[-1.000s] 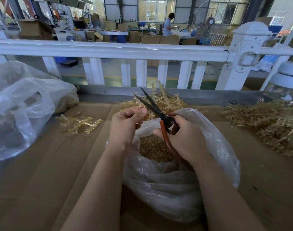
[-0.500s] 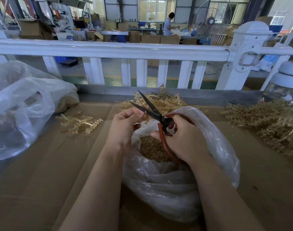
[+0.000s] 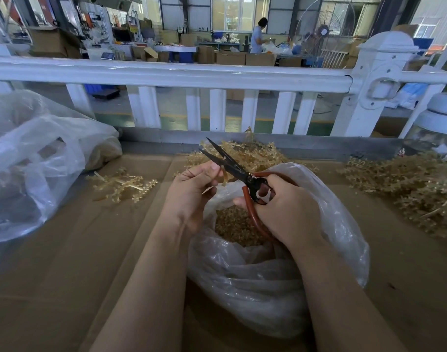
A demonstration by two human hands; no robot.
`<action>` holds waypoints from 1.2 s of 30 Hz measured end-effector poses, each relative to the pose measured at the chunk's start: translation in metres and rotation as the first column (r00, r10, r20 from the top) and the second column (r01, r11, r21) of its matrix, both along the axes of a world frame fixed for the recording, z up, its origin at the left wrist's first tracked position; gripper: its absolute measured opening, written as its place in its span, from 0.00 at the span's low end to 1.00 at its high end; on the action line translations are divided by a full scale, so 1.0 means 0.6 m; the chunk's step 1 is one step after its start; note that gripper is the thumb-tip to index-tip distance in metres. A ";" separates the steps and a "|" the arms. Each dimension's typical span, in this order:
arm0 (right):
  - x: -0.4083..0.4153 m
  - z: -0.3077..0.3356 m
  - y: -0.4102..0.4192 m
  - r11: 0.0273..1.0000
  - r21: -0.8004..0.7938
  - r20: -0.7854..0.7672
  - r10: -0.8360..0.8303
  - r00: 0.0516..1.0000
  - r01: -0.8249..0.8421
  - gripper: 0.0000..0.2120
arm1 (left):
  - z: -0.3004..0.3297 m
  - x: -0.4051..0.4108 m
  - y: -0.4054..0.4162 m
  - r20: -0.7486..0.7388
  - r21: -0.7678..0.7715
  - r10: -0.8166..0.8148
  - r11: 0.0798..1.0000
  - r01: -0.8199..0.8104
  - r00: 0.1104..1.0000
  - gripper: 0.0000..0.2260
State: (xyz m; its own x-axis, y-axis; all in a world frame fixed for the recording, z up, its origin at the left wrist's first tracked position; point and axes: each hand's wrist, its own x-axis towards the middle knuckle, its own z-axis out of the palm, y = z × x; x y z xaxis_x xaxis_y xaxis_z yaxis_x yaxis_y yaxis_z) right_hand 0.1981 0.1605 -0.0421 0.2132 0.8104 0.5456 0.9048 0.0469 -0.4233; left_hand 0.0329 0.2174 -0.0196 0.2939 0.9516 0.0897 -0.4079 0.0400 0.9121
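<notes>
The scissors [image 3: 232,168] have edged left since a second ago. Their blades, widest half a second back, now stand a little closer but still apart.

A cardboard-covered worktop [image 3: 65,288] runs below a white railing [image 3: 166,74]. A big bag [image 3: 26,161] of clear plastic slumps at its left end. A smaller bag [image 3: 268,288] sits open in the middle, between the person's forearms, with pale cut bits [image 3: 235,224] inside.

A right heap [image 3: 408,189] of straw-coloured plastic sprigs spreads along the right side. A far heap [image 3: 255,156] lies behind the hands, against the ledge under the railing. A few loose sprigs [image 3: 123,185] lie near the big bag.

The right hand [image 3: 286,207] is curled round the red handles of the scissors above the bag's mouth. The dark blades point up and away to the left.

The left hand [image 3: 192,189] is also curled, pinching a short sprig [image 3: 225,175] between thumb and forefinger. The sprig hangs at the blades, near their pivot and over the open bag. Whether it touches the steel cannot be told.
</notes>
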 end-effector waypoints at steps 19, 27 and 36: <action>-0.003 -0.001 0.000 0.998 0.040 -0.031 0.040 0.999 -0.039 0.34 | -0.001 -0.001 0.002 -0.006 -0.018 0.043 0.999 -0.043 0.999 0.03; -0.005 -0.006 0.002 0.996 0.020 -0.171 0.093 0.981 -0.091 0.34 | -0.002 0.001 0.004 -0.061 0.021 0.087 0.996 -0.086 0.994 0.04; -0.008 -0.010 0.015 0.990 -0.009 -0.497 0.118 0.859 -0.141 0.26 | -0.012 0.013 0.003 -0.280 0.183 0.071 0.983 -0.019 0.957 0.08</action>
